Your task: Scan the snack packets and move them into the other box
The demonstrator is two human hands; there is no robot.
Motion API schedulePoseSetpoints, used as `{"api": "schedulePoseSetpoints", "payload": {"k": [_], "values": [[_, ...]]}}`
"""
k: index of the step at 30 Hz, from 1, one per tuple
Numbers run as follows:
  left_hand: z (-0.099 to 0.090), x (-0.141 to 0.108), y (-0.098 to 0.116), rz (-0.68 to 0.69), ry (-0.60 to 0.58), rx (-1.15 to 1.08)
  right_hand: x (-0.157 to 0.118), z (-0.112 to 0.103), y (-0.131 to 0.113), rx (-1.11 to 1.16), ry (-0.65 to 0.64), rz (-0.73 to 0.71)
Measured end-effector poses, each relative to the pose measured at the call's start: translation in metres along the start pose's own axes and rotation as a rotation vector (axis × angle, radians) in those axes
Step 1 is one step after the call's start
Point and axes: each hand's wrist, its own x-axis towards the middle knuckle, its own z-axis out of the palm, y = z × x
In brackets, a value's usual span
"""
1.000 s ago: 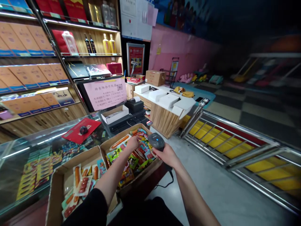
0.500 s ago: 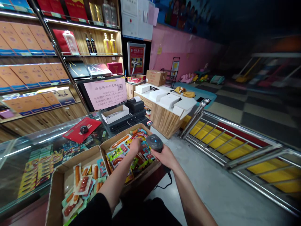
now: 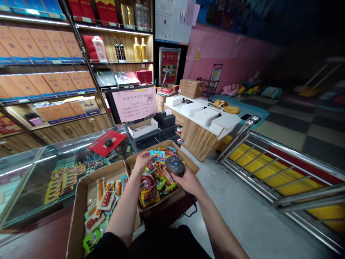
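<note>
My left hand (image 3: 142, 160) pinches a small blue snack packet (image 3: 157, 155) by its left end, above the right-hand cardboard box (image 3: 192, 166). My right hand (image 3: 189, 182) is wrapped round the handle of a dark grey barcode scanner (image 3: 175, 164) with a blue light on top. Its head is just below and right of the packet. Under both hands, many colourful snack packets (image 3: 150, 197) fill the right-hand box. The left-hand cardboard box (image 3: 78, 205) holds packaged sausages (image 3: 105, 200) and a green packet (image 3: 92, 240), partly covered by my left forearm.
A glass counter (image 3: 40, 176) with a red folder (image 3: 106, 142) runs along the left. Ahead are a monitor with a pink sign (image 3: 137, 105), a receipt printer (image 3: 165, 118) and a white tray (image 3: 142, 128). A metal railing (image 3: 272, 158) stands right. The scanner's cable (image 3: 192, 212) hangs down.
My left hand has come up out of the right-hand box, moving left, with the blue packet in its fingers. The scanner stays in my right hand. The view has turned left.
</note>
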Motion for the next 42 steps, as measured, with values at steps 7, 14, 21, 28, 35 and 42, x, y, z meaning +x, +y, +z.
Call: {"api": "schedulePoseSetpoints", "payload": {"k": [7, 14, 21, 28, 35, 42], "values": [[-0.004, -0.002, 0.0, -0.014, 0.007, 0.002, -0.001, 0.002, -0.013, -0.016, -0.015, 0.019], [-0.002, -0.003, 0.002, -0.021, 0.014, 0.009, -0.001, 0.001, -0.011, -0.003, 0.008, 0.004], [-0.001, -0.004, 0.003, -0.006, -0.013, 0.006, -0.001, 0.001, -0.009, -0.029, 0.006, 0.017], [-0.028, -0.01, 0.011, 0.004, 0.046, 0.007, 0.002, 0.002, -0.007, -0.022, -0.051, 0.062], [-0.131, -0.061, 0.032, 0.096, 0.317, -0.003, 0.017, 0.012, 0.003, -0.03, -0.105, 0.03], [-0.205, -0.129, 0.035, 0.132, 0.49, 0.123, 0.028, 0.018, 0.014, -0.031, -0.195, 0.064]]}}
